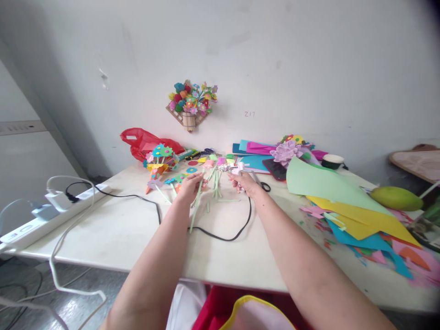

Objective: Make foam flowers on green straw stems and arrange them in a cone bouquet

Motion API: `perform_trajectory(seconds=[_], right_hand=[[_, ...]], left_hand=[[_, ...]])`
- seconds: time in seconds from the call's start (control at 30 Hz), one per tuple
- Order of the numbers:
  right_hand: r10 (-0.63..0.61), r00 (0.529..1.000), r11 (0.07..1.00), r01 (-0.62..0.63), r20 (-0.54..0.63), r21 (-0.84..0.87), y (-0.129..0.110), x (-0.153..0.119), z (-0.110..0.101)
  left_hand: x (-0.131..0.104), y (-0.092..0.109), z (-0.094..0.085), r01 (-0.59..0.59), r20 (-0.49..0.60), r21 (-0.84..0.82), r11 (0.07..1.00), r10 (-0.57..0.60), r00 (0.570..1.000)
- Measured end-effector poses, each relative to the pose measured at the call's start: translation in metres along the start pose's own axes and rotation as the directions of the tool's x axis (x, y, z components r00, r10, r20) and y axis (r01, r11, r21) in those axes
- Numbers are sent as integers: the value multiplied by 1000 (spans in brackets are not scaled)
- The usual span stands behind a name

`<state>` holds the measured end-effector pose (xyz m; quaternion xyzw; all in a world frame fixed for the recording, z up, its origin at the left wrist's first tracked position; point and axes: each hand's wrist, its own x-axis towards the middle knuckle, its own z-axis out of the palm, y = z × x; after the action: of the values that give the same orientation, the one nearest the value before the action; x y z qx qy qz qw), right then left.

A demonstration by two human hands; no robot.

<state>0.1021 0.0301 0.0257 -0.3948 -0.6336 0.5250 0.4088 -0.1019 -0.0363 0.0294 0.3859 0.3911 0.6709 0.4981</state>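
My left hand (192, 186) has its fingers closed on a pale green paper strip (196, 208), which hangs down toward the tabletop. Opposite it, my right hand (244, 183) is wrapped round a white glue gun (238, 169) with a black cord (231, 239) trailing from it. Silvery wrapping (225, 168) covers the front end, which points left. Between the hands lie more pale green strips (216, 183). Small pink, green and yellow paper pieces (209, 163) sit just beyond. Black-handled scissors (265, 186) rest to the right of my right hand.
Paper flowers (160, 158) and a red plastic bag (137, 142) stand at the back left. A power strip (25, 233) lies along the left edge. Coloured sheets (326, 188), scraps, a phone (275, 170) and a green fruit (396, 198) occupy the right. A flower basket (189, 121) hangs on the wall.
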Motion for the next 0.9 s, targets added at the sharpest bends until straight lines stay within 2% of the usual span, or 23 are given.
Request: perform_trajectory(seconds=[0.1, 0.17, 0.2, 0.27, 0.33, 0.4, 0.5, 0.67, 0.8, 0.9], right_hand=[[-42, 992, 987, 23, -116, -160, 2, 3, 0], [-54, 981, 931, -18, -187, -366, 2, 5, 0], [-74, 973, 870, -43, -217, -491, 1, 5, 0], [-127, 960, 694, -93, -248, -714, 0, 5, 0], [-143, 959, 517, -140, -247, -845, -1, 4, 1], [-130, 964, 402, -162, -232, -901, -2, 2, 2], [-121, 977, 310, -129, -174, -942, -1, 1, 6], [-76, 991, 254, -89, -112, -963, -1, -1, 12], [-21, 992, 236, -118, -127, -964, -10, -6, 14], [-124, 983, 202, -105, -132, -974, -21, -11, 16]], left_hand=[[-1, 8, -3, -17, -57, -57, 998, 14, 998], [0, 12, -5, -14, -100, -79, 997, 6, 995], [0, 13, -7, -16, -123, -90, 996, 5, 992], [0, 16, -9, -33, -169, -118, 992, 12, 986], [0, 20, -11, -55, -200, -148, 987, 24, 980], [-1, 23, -11, -66, -215, -170, 983, 29, 976], [-1, 27, -13, -79, -232, -181, 980, 35, 972], [-1, 29, -15, -92, -242, -171, 981, 48, 969], [-1, 30, -15, -80, -243, -177, 981, 35, 969], [-2, 33, -15, -88, -257, -189, 978, 37, 966]])
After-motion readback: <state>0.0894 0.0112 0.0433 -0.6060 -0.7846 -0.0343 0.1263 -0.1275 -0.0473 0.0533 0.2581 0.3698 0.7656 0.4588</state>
